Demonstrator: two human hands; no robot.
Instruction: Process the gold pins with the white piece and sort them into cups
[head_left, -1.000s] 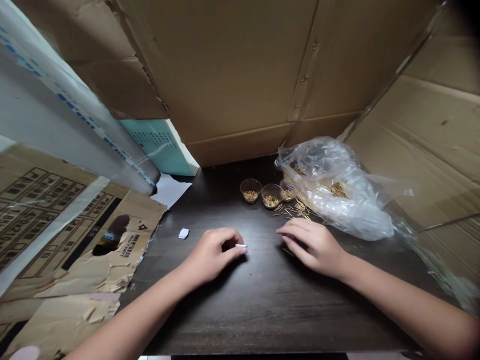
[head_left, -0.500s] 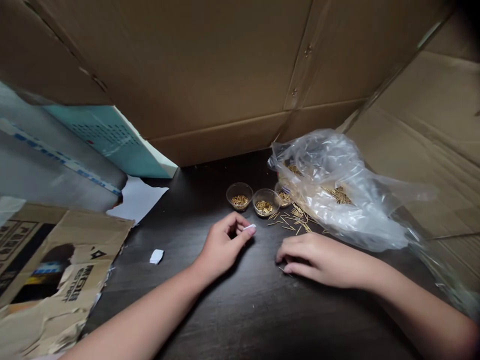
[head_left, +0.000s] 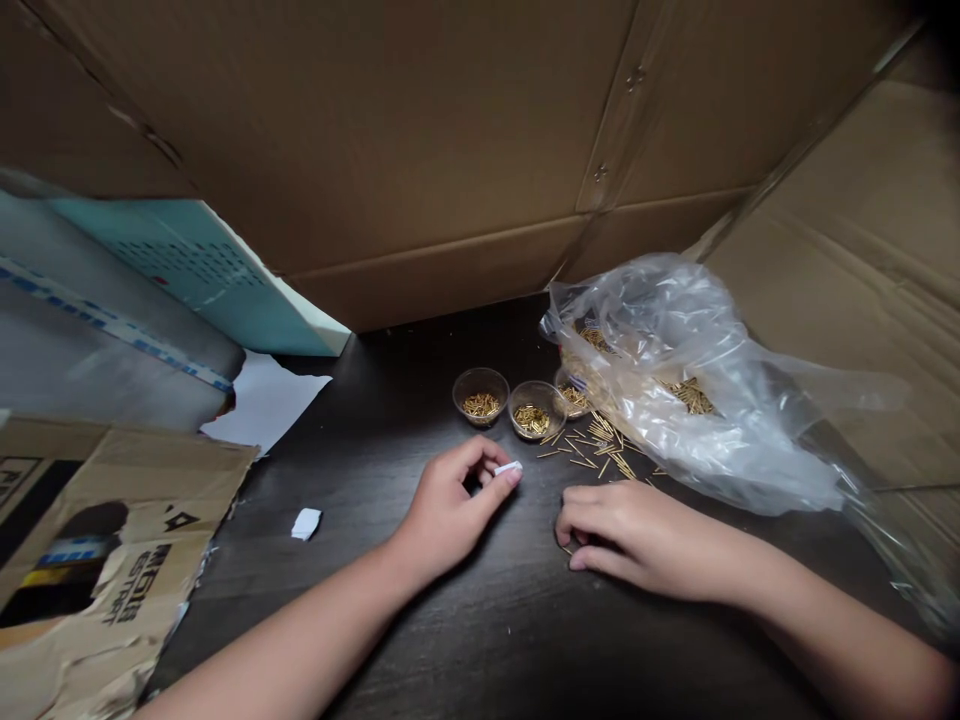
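Note:
My left hand (head_left: 454, 502) sits above the dark table, its thumb and fingers pinching a small white piece (head_left: 508, 468), possibly paper or foam. My right hand (head_left: 626, 532) rests curled on the tabletop, its fingertips over a thin gold pin (head_left: 566, 548). Whether it grips that pin is hidden. Beyond my hands stand clear plastic cups (head_left: 480, 395) holding short gold pins. A scatter of loose gold pins (head_left: 600, 445) lies just above my right hand, beside a crumpled clear plastic bag (head_left: 697, 400) with more pins inside.
A white scrap (head_left: 306, 523) lies on the dark wood table (head_left: 360, 600). Torn printed cardboard (head_left: 112, 510) lies at the left. Large brown cardboard sheets (head_left: 420, 130) stand behind and right of the table. White paper (head_left: 262, 400) and a teal printed sheet (head_left: 202, 280) sit at the back left.
The view has shifted, with less cardboard at the left. My left hand has moved closer to the cups, still pinching the white piece. My right hand has moved down onto the stray pin.

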